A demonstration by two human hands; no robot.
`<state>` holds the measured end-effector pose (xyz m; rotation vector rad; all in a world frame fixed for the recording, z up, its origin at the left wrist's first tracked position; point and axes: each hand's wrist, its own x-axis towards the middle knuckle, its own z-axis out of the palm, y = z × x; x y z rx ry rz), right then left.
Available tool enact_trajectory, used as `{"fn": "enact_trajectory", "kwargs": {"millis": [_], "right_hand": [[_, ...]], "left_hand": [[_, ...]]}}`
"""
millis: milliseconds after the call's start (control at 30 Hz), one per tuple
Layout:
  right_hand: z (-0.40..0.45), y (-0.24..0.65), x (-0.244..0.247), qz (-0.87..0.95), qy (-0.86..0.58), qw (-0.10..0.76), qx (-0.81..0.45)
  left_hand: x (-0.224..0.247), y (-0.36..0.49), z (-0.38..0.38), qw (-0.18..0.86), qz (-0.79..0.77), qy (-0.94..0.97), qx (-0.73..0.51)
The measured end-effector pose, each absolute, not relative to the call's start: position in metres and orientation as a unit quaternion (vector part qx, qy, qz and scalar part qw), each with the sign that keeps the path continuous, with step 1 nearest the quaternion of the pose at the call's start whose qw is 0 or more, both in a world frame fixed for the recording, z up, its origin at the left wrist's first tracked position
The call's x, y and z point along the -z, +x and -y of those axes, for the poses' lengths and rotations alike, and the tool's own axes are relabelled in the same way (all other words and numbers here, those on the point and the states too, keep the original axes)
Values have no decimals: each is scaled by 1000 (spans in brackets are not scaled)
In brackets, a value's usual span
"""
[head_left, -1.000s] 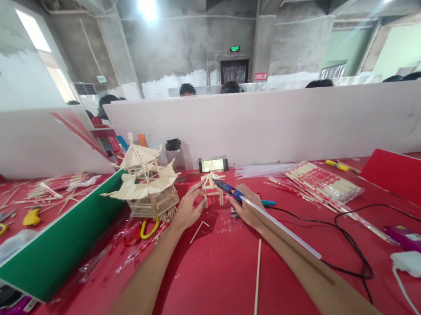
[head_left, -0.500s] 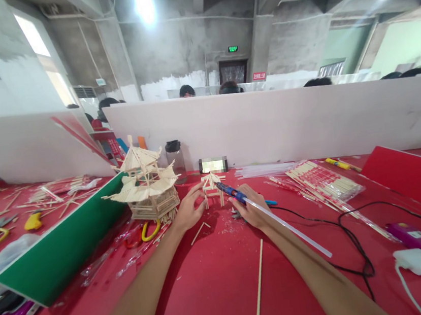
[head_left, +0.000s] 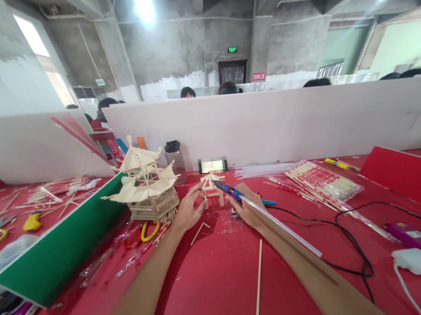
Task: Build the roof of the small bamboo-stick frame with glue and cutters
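Note:
My right hand [head_left: 250,206] is wrapped round a blue hot glue gun [head_left: 230,191], and a long translucent glue stick [head_left: 288,230] sticks out of its back. The gun's nozzle meets the roof of a small pavilion model [head_left: 212,194] made of wooden sticks, which stands upright on legs. At that model's left side is my left hand [head_left: 192,210], its thumb and fingers closed on the left post. To the left stands a larger wooden-stick pavilion [head_left: 147,185] with tiered roofs. Yellow-handled scissors or pliers [head_left: 151,231] lie partly under it.
A loose stick [head_left: 259,279] and a bent pair of sticks [head_left: 200,233] lie on the red table [head_left: 212,300]. A green board [head_left: 60,242] leans at left. A black cable [head_left: 353,237] loops at right near packed sticks [head_left: 324,179]. A bottle [head_left: 175,159] stands behind.
The rear end of the glue stick has swung slightly left and up with a small turn of the glue gun. My left hand and the small pavilion model stay in place.

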<state>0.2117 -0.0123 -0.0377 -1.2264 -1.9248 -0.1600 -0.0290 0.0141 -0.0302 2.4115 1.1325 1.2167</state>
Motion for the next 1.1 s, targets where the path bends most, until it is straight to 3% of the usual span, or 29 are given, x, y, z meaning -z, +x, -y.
{"fn": "enact_trajectory", "kwargs": {"millis": [467,733,1100], "right_hand": [[28,230,20,787,-465,406,16],[29,239,16,799,-489,346,58],[30,238,16,791,-498,345,80]], "left_hand": [[29,-29,-14,111,-384,818,-413],[29,-29,-13,108,-387,815,-417],[31,-30,-14,107,-389,816,-413]]}}
